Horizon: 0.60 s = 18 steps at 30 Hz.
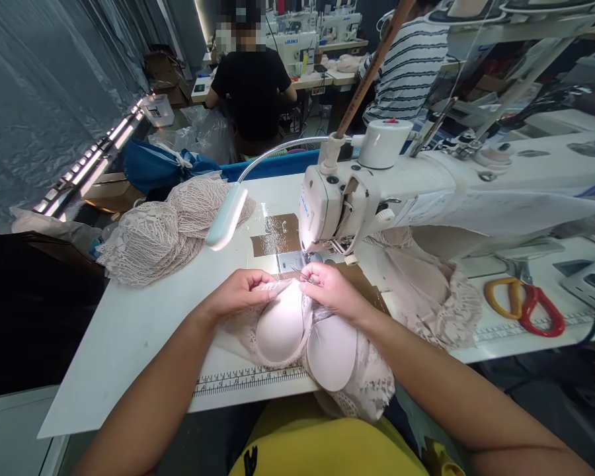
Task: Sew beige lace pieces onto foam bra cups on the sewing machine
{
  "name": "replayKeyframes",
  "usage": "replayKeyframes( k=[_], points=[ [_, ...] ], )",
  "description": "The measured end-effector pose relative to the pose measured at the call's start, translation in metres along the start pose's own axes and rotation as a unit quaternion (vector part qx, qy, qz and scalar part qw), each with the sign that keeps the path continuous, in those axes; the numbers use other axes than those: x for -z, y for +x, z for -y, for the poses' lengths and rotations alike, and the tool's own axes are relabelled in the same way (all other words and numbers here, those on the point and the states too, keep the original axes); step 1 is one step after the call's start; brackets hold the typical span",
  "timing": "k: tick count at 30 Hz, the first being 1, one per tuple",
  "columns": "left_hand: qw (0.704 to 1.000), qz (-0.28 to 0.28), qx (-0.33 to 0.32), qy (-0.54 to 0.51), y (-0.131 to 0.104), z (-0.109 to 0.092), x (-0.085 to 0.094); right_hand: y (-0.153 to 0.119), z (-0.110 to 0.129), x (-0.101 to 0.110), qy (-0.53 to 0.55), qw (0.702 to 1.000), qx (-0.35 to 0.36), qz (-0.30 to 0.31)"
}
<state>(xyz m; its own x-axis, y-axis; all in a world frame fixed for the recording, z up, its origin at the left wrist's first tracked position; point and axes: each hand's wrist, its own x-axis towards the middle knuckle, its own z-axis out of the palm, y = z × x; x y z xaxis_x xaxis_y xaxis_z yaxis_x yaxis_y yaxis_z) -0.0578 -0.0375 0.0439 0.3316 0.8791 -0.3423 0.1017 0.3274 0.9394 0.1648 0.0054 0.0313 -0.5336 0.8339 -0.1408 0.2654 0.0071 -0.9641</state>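
Mustard-yellow cloth (pixel 322 439) over the wearer's lap, nearest of all. Landmark: the sewing machine (pixel 322 205). Lace garment (pixel 280 327) with two padded cups lies just in front of it, top edge raised near the needle, lower lace drooping over the table edge.

Progress, as judged: partway. Both cups look already set into the lace; loose lace hangs around the right-hand cup, so finishing seems left. Stitching at the gripped edge too small to read. Garment is not under the needle.

Left hand (pixel 248 291): narrow, thumb and fingers pinching the garment's top edge. Right hand (pixel 330 287): nearly closed, fingertips at the same edge, holding a slim metal tool (pixel 305 276), snips or tweezers, cannot tell which.

Left of the machine, a lace pile (pixel 151 235); to its right, another lace piece (pixel 421 284), then scissors (pixel 540 311).
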Motion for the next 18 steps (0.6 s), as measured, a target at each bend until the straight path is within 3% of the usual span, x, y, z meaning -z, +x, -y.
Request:
replayKeyframes(
  k=[8, 15, 18],
  points=[
    [0.991, -0.025, 0.057, 0.115, 0.01, -0.008, 0.021, -0.005, -0.008, 0.026, -0.111, 0.994, 0.009, 0.015],
    [0.966, -0.066, -0.023, 0.248, 0.048, -0.017, 0.012, -0.016, -0.003, 0.044, -0.25, 0.967, 0.031, 0.046],
    [0.952, -0.077, -0.049, 0.292, 0.061, -0.018, 0.007, -0.016, -0.002, 0.047, -0.316, 0.947, 0.059, 0.013]
  ],
)
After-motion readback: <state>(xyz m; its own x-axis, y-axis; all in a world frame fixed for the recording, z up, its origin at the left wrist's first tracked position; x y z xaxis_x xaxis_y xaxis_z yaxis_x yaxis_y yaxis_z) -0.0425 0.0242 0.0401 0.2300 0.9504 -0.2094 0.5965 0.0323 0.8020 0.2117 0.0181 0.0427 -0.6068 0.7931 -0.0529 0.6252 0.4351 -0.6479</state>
